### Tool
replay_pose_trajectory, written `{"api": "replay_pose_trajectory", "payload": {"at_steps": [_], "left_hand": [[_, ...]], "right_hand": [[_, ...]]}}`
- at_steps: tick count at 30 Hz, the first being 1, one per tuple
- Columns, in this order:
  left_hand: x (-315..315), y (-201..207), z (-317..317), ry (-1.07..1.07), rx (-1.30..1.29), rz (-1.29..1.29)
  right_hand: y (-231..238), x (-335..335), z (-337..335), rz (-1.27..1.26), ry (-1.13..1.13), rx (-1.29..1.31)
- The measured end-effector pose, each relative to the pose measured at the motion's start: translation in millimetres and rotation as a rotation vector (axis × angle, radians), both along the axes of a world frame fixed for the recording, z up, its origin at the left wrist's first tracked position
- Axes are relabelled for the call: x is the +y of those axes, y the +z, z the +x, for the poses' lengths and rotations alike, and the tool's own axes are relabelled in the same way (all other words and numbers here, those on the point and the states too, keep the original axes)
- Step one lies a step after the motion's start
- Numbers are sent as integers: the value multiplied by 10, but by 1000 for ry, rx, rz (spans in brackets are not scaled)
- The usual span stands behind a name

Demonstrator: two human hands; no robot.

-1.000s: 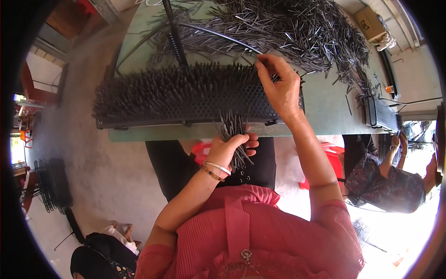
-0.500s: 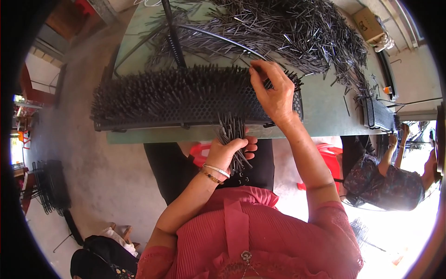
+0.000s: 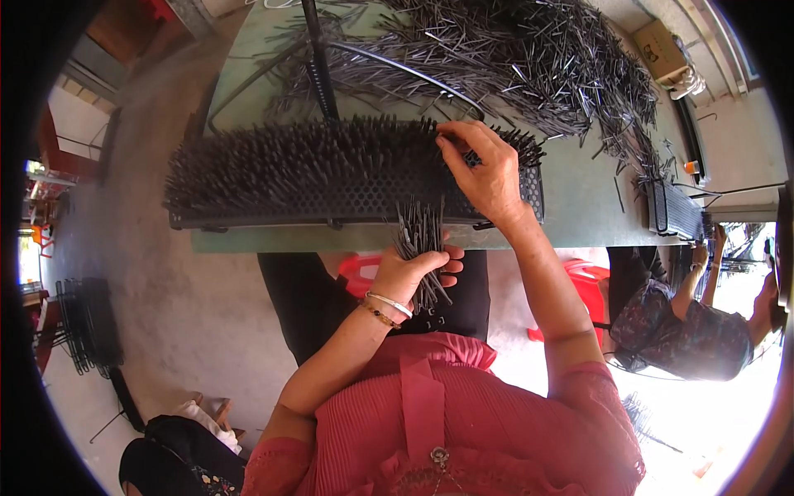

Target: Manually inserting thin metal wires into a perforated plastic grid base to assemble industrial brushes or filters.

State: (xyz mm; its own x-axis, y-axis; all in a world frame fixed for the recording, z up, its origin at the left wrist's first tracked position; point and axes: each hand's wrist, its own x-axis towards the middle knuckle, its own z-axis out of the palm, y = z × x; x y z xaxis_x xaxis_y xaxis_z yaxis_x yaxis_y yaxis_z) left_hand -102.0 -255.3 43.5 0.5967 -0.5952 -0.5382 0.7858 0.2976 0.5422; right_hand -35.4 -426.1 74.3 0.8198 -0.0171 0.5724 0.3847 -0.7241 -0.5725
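Note:
A long black perforated panel (image 3: 364, 197) lies along the table's near edge, its holes filled with upright black sticks (image 3: 265, 165) over the left and back. Bare holes show along its front and at the right. My left hand (image 3: 413, 269) is closed around a bundle of thin black sticks (image 3: 422, 231), just in front of the panel. Over the right part of the panel is my right hand (image 3: 484, 165), its thumb and forefinger pinched together at the upright sticks. Whatever lies between those fingertips is too small to make out.
A large heap of loose black sticks (image 3: 529, 58) covers the back of the green table (image 3: 579, 198). A black metal stand (image 3: 318, 66) rises behind the panel. At the right, another person (image 3: 682, 326) works beside a second perforated panel (image 3: 676, 208). A cardboard box (image 3: 660, 51) stands far right.
My right hand has shifted slightly left and down, its fingertips closer to the upright sticks. My left hand still holds the bundle, almost unmoved.

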Motion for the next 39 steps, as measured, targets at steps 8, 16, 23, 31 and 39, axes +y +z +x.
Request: {"api": "replay_pose_trajectory", "payload": {"at_steps": [8, 16, 23, 31, 39], "left_hand": [[-1, 40, -4, -1, 16, 4], [8, 30, 13, -29, 20, -11], [30, 54, -8, 8, -44, -6], [-22, 188, 33, -8, -166, -9], [-82, 128, 25, -28, -86, -28]], "right_hand": [[-42, -30, -3, -51, 3, -25], [-44, -36, 23, -129, 95, -61], [213, 21, -255, 206, -33, 119], [105, -56, -580, 583, 189, 797], [118, -153, -642, 683, 67, 857]]}}
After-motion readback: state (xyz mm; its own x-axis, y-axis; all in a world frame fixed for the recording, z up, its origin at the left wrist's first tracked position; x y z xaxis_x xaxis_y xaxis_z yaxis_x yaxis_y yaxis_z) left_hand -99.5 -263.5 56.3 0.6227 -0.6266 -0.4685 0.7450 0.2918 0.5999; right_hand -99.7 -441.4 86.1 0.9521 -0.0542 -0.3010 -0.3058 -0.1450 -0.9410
